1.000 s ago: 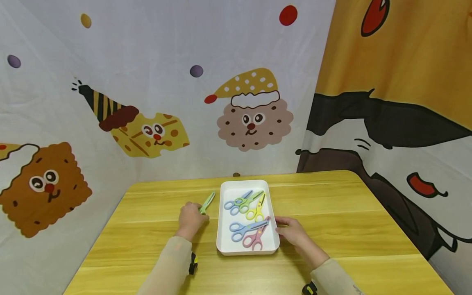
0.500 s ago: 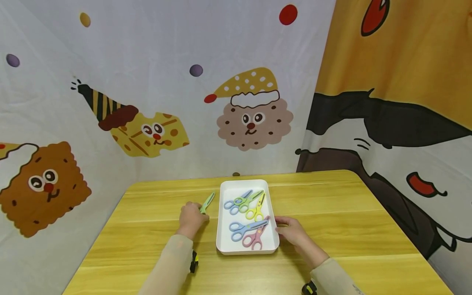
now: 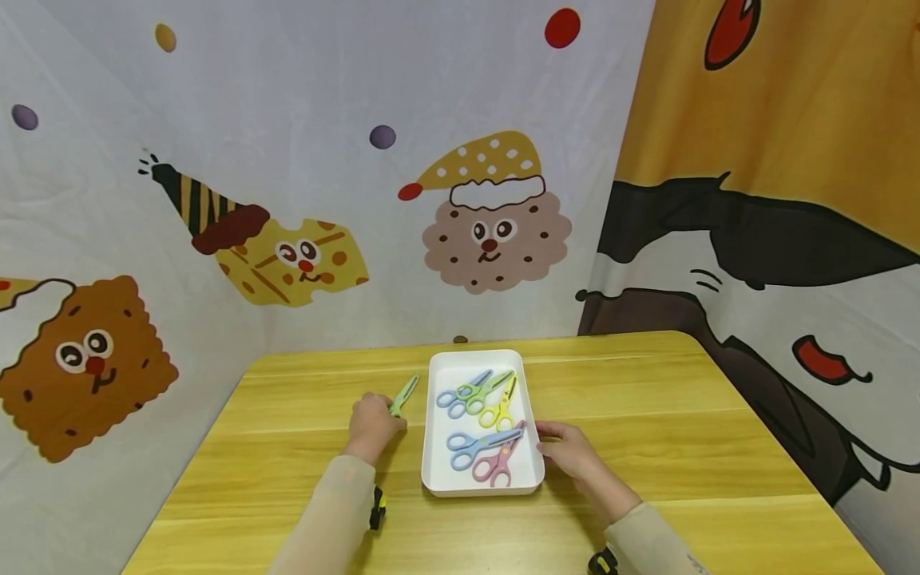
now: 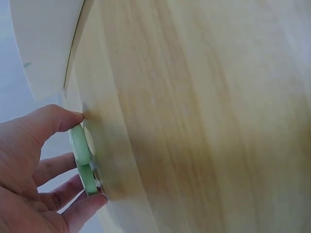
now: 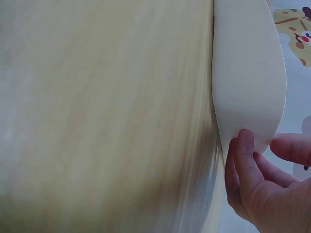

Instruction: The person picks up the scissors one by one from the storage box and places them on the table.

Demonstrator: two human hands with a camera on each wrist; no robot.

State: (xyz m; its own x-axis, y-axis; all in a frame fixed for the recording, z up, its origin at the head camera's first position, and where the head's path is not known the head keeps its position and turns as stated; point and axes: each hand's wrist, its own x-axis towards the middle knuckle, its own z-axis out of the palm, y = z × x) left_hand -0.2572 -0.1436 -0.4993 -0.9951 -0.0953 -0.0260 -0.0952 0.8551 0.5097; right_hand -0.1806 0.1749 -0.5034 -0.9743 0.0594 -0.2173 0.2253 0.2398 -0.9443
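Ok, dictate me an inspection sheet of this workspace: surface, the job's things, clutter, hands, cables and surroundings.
Surface: wood-grain table, under the white tray.
Job's things: white tray contains far blue scissors, green scissors, yellow scissors, and near blue scissors lying across pink scissors; loose green scissors outside, left of the tray.
Clutter: nothing seen.
Hands: left hand pinches the loose green scissors by the handles; right hand holds the tray's right side.
Cables: nothing seen.
Surroundings: cartoon-printed fabric backdrop behind the table.
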